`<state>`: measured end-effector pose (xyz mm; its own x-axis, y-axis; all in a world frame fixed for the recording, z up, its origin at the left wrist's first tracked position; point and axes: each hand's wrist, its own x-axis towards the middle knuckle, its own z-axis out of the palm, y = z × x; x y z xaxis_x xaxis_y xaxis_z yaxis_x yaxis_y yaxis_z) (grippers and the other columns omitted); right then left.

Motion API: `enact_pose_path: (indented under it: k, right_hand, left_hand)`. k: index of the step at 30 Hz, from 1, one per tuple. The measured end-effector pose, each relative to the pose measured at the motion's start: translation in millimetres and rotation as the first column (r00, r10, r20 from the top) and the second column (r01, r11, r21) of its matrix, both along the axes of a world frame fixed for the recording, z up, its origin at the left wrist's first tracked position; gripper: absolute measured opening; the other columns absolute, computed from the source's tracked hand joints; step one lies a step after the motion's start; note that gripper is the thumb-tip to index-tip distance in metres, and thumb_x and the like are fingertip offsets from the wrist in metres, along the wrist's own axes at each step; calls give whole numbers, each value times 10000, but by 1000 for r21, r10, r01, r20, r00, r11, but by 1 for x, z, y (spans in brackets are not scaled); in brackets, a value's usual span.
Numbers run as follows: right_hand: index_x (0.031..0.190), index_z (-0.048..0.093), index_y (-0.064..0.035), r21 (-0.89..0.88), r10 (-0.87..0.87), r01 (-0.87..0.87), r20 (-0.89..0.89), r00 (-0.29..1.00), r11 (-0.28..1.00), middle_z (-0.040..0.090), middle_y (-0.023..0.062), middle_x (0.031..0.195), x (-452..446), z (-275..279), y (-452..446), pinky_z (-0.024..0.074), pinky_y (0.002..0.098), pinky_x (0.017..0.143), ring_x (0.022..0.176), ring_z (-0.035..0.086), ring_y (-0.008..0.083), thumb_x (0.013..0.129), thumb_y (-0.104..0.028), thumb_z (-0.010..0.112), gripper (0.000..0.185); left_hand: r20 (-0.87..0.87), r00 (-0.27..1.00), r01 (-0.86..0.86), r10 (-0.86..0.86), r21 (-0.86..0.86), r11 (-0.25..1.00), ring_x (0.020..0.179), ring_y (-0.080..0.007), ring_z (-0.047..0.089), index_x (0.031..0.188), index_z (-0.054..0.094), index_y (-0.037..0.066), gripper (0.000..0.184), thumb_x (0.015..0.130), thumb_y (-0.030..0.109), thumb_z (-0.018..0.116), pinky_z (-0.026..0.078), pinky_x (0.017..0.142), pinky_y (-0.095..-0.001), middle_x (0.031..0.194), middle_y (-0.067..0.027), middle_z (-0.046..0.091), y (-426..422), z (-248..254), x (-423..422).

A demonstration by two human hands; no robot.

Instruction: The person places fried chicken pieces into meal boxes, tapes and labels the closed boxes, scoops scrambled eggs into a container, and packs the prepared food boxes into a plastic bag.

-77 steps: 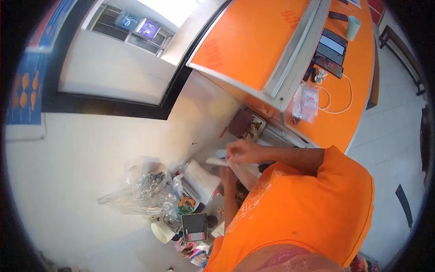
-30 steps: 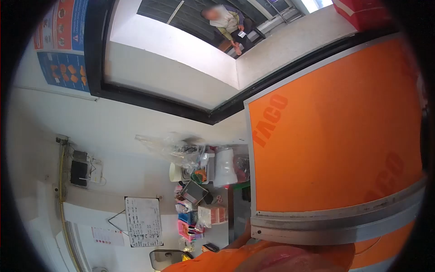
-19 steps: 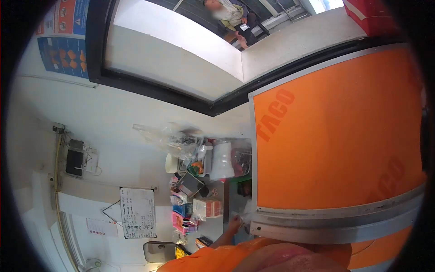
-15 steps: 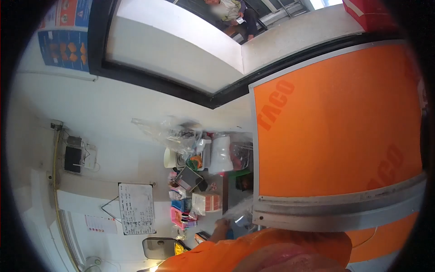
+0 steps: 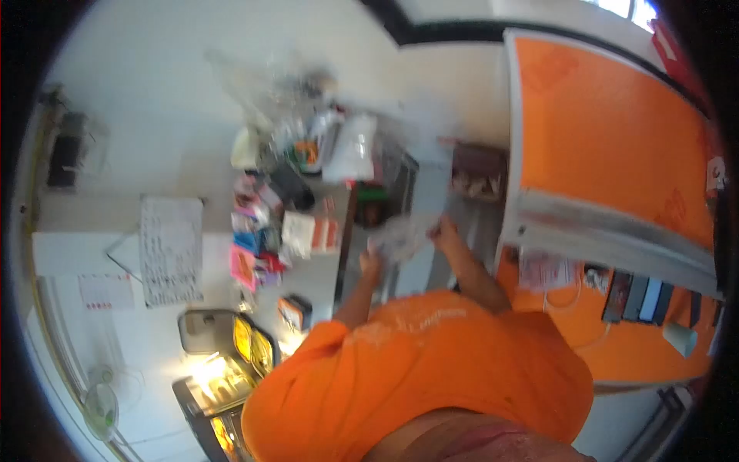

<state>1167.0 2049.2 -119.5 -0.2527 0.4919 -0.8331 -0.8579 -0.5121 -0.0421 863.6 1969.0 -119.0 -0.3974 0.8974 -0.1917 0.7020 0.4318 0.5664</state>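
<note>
A clear plastic bag (image 5: 402,239), blurred by motion, is stretched between my two hands. My left hand (image 5: 370,262) is closed on its left end. At the bag's right end, my right hand (image 5: 443,231) pinches the plastic. Both arms reach forward from the orange shirt (image 5: 431,346). Beyond the hands lies a grey surface, with a dark reddish box (image 5: 479,171) standing further off to the right. What the bag contains, if anything, is too blurred to tell.
On the left, a shelf holds a white-and-red box (image 5: 309,234), a pink basket (image 5: 243,266) and a roll of plastic (image 5: 356,148). An orange panel (image 5: 608,138) rises on the right, near an orange counter (image 5: 585,331) with phones and a pale cup (image 5: 680,339). A lit warmer (image 5: 219,381) stands lower left.
The view has swung down and rightward, bringing both arms into sight. My right hand, hidden behind the panel before, now shows on the bag, which is spread between both hands.
</note>
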Motion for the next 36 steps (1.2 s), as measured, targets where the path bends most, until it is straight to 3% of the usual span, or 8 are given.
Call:
enact_pose_path:
  k: [5,10,16,25,27,30,33,36]
  right_hand:
    - [930,575,-57,170,114,-180,340,934,969,502,49,780,12,62,21,429,333,511,596,482,176,930,-213,633,167]
    - [898,559,-57,150,-136,-874,986,97,463,532,53,797,31,104,58,430,351,520,620,508,156,883,-178,680,171]
    - [1197,569,-98,-162,-560,-932,761,-327,324,623,174,1154,-19,207,36,478,431,904,1054,601,367,696,-313,844,611]
    - [1211,583,-71,16,-463,-988,884,-58,154,675,198,1082,-99,252,-44,507,466,815,956,657,388,859,-82,625,355]
    - [1184,605,-71,-398,-484,-909,824,-294,-126,679,206,1069,-98,238,-46,519,459,763,916,675,378,862,-70,620,322]
    - [1212,609,-60,-220,-621,-974,755,-209,60,689,207,1040,-132,323,-71,523,450,754,892,689,361,866,-73,627,347]
    - [1140,664,-4,488,-754,-870,548,361,-62,695,195,914,-161,358,-107,516,412,777,854,673,343,831,-65,620,318]
    - [951,726,-14,-39,-810,-939,519,272,-341,718,109,889,-213,355,-137,491,451,755,807,663,306,865,-128,677,151]
  left_hand:
    - [751,510,-517,419,-122,848,553,-175,502,834,599,-24,448,940,408,651,372,438,-359,713,-70,564,26,100,45]
    - [210,953,-268,220,244,932,578,-232,528,646,556,-16,523,928,412,661,427,528,-407,612,-97,590,5,133,-15]
    - [231,972,-96,-34,526,845,843,-410,676,1040,671,33,302,875,284,707,518,758,-443,874,-220,694,13,210,-32]
    - [-408,913,116,-21,209,971,946,-447,637,1162,595,120,303,865,106,537,527,752,-492,1076,-199,642,-97,234,-71]
    - [231,970,-178,73,479,859,905,-384,613,1147,588,84,302,846,103,563,518,720,-443,1011,-207,618,-101,133,-115]
    - [865,381,-769,325,102,632,825,-348,596,1115,604,64,315,802,90,618,515,702,-421,962,-206,602,-87,188,-116]
    - [-111,967,-19,230,867,498,779,-333,588,1074,631,55,340,739,91,678,515,685,-427,869,-191,603,-159,310,-136]
    - [-270,962,189,-34,574,797,814,-337,624,1041,685,65,372,675,104,738,519,724,-404,804,-174,643,-211,316,-195]
